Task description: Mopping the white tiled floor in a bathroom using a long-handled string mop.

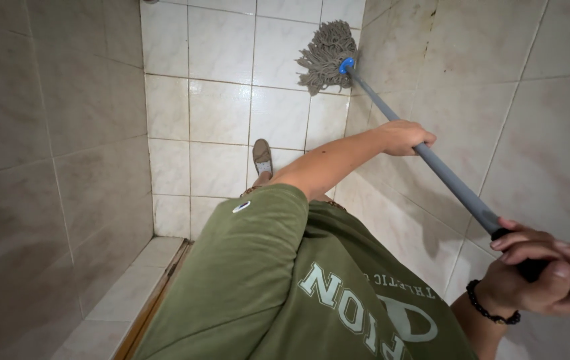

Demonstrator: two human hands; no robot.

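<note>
Pale square floor tiles [221,107] with thin dark grout lines fill the upper middle of the view, and they look glossy and faintly marbled. Larger beige wall tiles [51,133] rise on the left, while a matching tiled wall [525,113] closes in on the right, showing some faint brownish streaks near its upper part. At the lower left a tiled step with a brown wooden threshold strip [158,293] runs along the foot of the wall. A brown and white shoe [262,157] rests on the floor tiles near the middle. An olive green shirt [258,280] with pale lettering fills the lower centre.
</note>
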